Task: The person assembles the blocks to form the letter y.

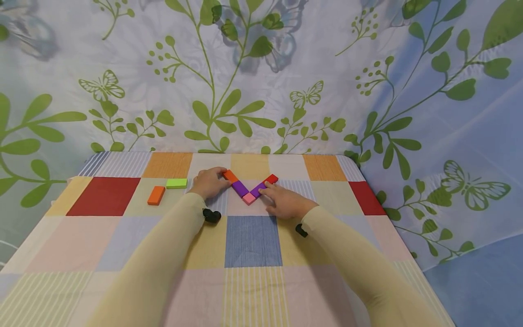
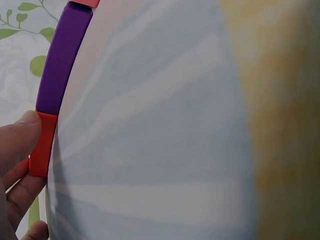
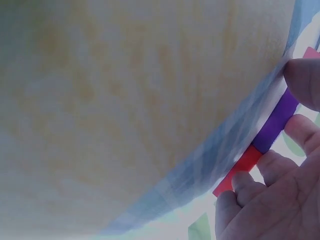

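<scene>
Five-part colours form a V of small blocks on the patchwork cloth: an orange block (image 1: 230,175) and a purple block (image 1: 240,189) make the left arm. A pink block (image 1: 249,199) lies at the point, with a second purple block (image 1: 256,191) and a red block (image 1: 271,178) on the right. My left hand (image 1: 209,183) pinches the orange block at the upper left end, thumb on one side and fingers on the other in the left wrist view. Fingers of my right hand (image 1: 287,200) rest loosely along the right purple block and the red block (image 3: 242,169).
Left of the left hand lie a lime green block (image 1: 176,183) and a loose orange block (image 1: 156,195). The patchwork cloth (image 1: 253,240) covers the table. A leaf-patterned curtain (image 1: 253,91) hangs directly behind the table's far edge and along the right side.
</scene>
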The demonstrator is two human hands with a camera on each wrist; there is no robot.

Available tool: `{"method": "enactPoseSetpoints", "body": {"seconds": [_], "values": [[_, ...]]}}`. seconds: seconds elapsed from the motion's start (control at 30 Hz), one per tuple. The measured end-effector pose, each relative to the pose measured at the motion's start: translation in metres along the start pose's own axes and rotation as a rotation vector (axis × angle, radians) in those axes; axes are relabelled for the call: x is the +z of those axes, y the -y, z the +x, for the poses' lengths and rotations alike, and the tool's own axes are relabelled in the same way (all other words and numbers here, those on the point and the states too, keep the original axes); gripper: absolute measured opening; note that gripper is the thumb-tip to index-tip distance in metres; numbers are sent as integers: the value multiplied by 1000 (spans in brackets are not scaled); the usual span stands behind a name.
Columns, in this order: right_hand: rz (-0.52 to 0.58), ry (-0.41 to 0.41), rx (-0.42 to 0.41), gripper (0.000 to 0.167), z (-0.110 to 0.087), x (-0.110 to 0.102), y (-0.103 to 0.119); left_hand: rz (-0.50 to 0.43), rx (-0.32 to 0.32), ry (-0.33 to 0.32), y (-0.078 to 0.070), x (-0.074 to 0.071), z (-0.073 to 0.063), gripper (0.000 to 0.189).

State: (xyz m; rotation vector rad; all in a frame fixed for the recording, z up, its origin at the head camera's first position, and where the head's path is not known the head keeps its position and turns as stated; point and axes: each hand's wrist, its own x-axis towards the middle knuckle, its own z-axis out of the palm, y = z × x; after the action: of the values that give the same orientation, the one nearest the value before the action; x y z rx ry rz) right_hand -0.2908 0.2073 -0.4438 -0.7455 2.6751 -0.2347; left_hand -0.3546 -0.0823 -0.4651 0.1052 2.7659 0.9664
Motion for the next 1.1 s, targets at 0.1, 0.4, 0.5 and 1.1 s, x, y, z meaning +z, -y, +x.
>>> {"method": "enactPoseSetpoints", "body": {"seconds": [0.1, 0.4, 0.5, 1.1], "values": [[-12, -3, -11, 67, 1, -1, 1, 0, -2, -4, 2, 0, 0, 60], [-70, -27, -53, 65, 2, -6, 6, 25, 3, 4, 3, -1, -5, 62], [-99, -32, -60, 65, 2, -5, 6, 53, 14, 16, 1, -2, -8, 64], [-127, -27, -29, 66, 4, -8, 4, 261, 205, 52, 3, -13, -18, 59]]}}
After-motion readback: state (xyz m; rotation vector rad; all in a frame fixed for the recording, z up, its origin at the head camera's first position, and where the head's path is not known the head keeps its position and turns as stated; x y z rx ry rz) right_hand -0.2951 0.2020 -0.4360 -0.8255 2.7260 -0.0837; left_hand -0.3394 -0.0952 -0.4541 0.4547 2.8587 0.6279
